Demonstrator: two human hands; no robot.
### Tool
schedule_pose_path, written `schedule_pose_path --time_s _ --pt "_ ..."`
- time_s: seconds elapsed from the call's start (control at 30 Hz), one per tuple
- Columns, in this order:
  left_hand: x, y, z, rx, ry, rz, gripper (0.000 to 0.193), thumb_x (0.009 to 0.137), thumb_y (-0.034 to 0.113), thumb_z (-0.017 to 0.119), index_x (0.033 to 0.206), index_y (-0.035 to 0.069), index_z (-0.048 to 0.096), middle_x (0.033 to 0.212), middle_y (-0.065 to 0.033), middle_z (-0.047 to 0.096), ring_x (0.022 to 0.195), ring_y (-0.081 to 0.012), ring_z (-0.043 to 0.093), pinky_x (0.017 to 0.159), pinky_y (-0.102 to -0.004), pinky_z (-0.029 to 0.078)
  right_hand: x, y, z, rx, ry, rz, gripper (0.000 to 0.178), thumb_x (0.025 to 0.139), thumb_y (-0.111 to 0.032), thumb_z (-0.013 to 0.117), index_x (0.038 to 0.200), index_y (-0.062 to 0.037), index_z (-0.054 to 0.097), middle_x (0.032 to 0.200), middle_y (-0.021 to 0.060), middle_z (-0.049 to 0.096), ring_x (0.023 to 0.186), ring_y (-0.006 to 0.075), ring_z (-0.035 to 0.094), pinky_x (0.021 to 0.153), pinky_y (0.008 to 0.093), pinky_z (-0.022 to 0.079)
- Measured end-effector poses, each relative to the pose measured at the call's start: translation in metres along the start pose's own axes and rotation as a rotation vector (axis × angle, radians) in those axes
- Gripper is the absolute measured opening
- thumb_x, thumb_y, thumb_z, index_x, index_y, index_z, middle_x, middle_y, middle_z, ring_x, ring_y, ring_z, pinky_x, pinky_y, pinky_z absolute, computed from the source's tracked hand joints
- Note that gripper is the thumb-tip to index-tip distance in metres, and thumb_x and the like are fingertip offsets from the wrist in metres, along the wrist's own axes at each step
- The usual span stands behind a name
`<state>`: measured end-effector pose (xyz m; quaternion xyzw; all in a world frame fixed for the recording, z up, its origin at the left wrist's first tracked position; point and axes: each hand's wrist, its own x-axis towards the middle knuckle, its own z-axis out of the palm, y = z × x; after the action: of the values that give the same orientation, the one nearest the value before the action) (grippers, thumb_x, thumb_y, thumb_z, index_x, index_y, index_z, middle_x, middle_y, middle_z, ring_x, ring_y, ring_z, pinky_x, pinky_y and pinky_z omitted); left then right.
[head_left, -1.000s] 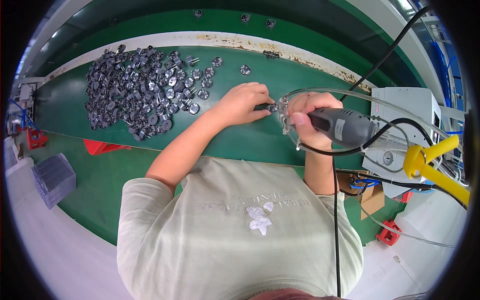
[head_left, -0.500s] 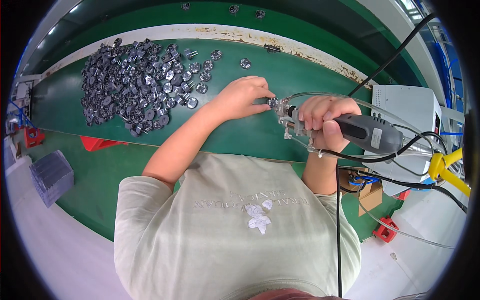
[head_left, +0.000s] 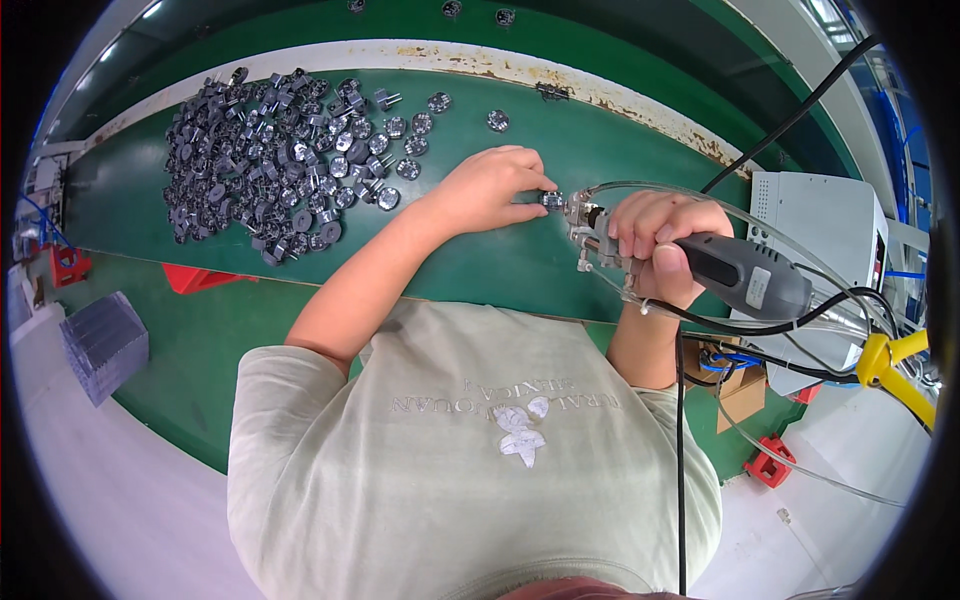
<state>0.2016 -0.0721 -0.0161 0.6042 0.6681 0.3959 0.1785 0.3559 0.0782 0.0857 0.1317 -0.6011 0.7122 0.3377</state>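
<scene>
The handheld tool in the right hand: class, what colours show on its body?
The tool is grey and black, seen best in the head view.

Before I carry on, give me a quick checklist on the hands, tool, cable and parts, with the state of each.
1. Left hand has the part: ok, pinched at the fingertips.
2. Right hand grips the tool: ok, fingers wrapped around it.
3. Tool's nose seated on the part: cannot tell; it is right beside it.
4. Black cable off the right wrist: cannot tell; it crosses there in this view.
5. Loose parts all in the pile: not ok, one lies apart.
</scene>
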Motion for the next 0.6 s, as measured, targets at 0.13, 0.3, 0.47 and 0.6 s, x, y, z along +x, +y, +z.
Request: schedule_pose_path --time_s 0.13,0.3,0.47,0.6 --pt "0.0003 -0.0004 0.0007 -0.004 0.001 0.002 0.031 0.079 0.021 0.081 0.106 0.008 0.077 0.095 -0.0076 0.066 0.091 -0.0276 0.064 0.080 -0.0390 0.052 -0.0026 -0.0027 0.0074 -0.076 0.075 0.080 0.025 0.089 -0.019 0.073 0.088 -0.0040 0.053 0.063 0.0069 0.055 0.051 0.0202 0.054 0.054 0.0393 0.050" --pt "0.0002 -0.0003 0.0005 0.004 0.008 0.012 0.030 0.079 0.020 0.081 0.106 0.008 0.077 0.095 -0.0072 0.066 0.091 -0.0275 0.064 0.079 -0.0390 0.052 -0.0031 -0.0043 0.0097 -0.082 0.063 0.087 0.029 0.089 -0.021 0.075 0.087 -0.0042 0.052 0.062 0.0065 0.054 0.051 0.0200 0.054 0.054 0.0389 0.050" --pt "0.0002 -0.0007 0.0009 -0.007 0.021 0.020 0.030 0.079 0.020 0.081 0.105 0.008 0.077 0.094 -0.0073 0.066 0.092 -0.0274 0.064 0.080 -0.0390 0.053 -0.0039 -0.0016 0.0085 -0.068 0.029 0.067 0.027 0.088 -0.016 0.076 0.089 -0.0037 0.052 0.064 0.0069 0.055 0.052 0.0194 0.054 0.055 0.0375 0.050" --pt "0.0004 -0.0005 0.0001 0.000 -0.010 0.001 0.032 0.078 0.020 0.082 0.107 0.008 0.076 0.098 -0.0071 0.066 0.093 -0.0278 0.064 0.080 -0.0390 0.053 -0.0030 0.0010 0.0063 -0.018 0.009 0.024 0.024 0.086 -0.005 0.077 0.092 -0.0022 0.053 0.067 0.0077 0.057 0.055 0.0179 0.053 0.056 0.0354 0.051"
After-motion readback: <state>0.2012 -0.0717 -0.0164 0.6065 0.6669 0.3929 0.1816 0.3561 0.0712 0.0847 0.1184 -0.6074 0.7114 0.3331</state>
